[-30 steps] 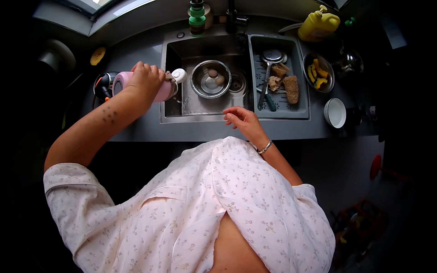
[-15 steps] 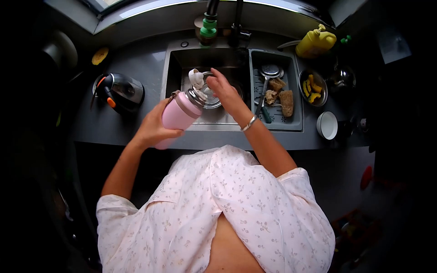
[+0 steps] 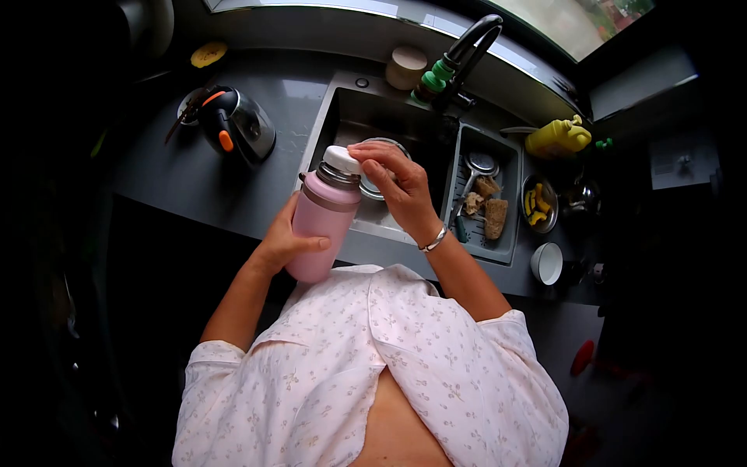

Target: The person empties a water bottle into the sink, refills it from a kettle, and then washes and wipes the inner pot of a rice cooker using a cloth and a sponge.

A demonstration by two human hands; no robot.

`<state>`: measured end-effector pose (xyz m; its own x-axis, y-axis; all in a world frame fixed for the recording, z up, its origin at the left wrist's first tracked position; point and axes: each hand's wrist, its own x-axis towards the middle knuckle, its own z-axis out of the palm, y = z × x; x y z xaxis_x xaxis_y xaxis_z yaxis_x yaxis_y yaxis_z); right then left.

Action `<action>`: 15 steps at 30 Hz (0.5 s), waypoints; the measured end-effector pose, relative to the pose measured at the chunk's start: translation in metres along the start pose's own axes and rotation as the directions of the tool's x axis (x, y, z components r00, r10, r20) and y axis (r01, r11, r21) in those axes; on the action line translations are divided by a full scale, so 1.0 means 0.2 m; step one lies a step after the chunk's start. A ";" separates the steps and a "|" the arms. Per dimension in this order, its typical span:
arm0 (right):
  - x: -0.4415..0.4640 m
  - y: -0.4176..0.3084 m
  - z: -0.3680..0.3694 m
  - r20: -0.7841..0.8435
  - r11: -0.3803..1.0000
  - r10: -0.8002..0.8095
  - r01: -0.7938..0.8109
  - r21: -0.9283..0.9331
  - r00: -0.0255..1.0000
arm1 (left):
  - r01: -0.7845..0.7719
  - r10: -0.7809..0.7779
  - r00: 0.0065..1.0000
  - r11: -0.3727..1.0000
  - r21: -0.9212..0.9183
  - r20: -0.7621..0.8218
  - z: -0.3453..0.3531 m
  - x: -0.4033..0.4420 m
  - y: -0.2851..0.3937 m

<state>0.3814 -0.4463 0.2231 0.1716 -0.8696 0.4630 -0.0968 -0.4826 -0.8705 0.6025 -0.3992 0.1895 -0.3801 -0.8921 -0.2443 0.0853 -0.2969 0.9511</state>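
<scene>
My left hand [image 3: 282, 243] is wrapped round the body of a pink insulated bottle [image 3: 323, 229], which stands nearly upright, tilted slightly right, between my body and the sink. A steel neck shows at its top, with a brownish band below it. On the neck sits a white lid [image 3: 340, 159]. My right hand [image 3: 401, 187], with a silver bracelet at the wrist, has its bent fingers on the lid's right side. Behind that hand, a round metal bowl [image 3: 373, 191] in the sink [image 3: 354, 109] is partly hidden.
A grey drainer tray [image 3: 510, 241] holds a ladle [image 3: 471, 177] and brown sponge-like pieces [image 3: 496, 218]. On the right are a bowl of yellow pieces [image 3: 537, 204], a white bowl [image 3: 547, 263] and a yellow bottle [image 3: 559, 138]. An electric kettle [image 3: 249, 128] stands left; the black faucet [image 3: 475, 43] is behind.
The bottle has come closer to my body and more upright. The white lid, earlier at an angle by the mouth, now sits on the neck with my right fingers on it. The view has turned.
</scene>
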 end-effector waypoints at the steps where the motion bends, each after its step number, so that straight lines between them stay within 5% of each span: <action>1: 0.00 -0.01 0.00 0.023 0.994 -0.068 0.069 -0.080 0.997 | -0.014 0.016 1.000 0.996 0.084 -0.024 -0.01 -0.01 0.00; 8: -0.07 0.03 -0.02 0.136 0.977 0.016 0.014 -0.211 0.991 | 0.027 0.006 0.997 0.896 0.443 -0.073 -0.06 -0.05 0.08; 10: -0.09 0.05 -0.01 0.085 0.967 0.244 -0.248 0.049 0.966 | 0.011 0.036 0.996 0.844 0.536 -0.076 -0.08 -0.04 0.08; 15: -0.02 -0.02 0.00 0.014 0.900 0.432 -0.432 0.065 0.902 | -0.076 0.125 0.992 0.740 0.668 -0.025 -0.02 -0.05 0.11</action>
<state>0.3806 -0.4419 0.2249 0.1266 -0.9912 0.0392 -0.0971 -0.0517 -0.9939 0.6110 -0.3984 0.2114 -0.3432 -0.9305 -0.1282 -0.5234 0.0761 0.8487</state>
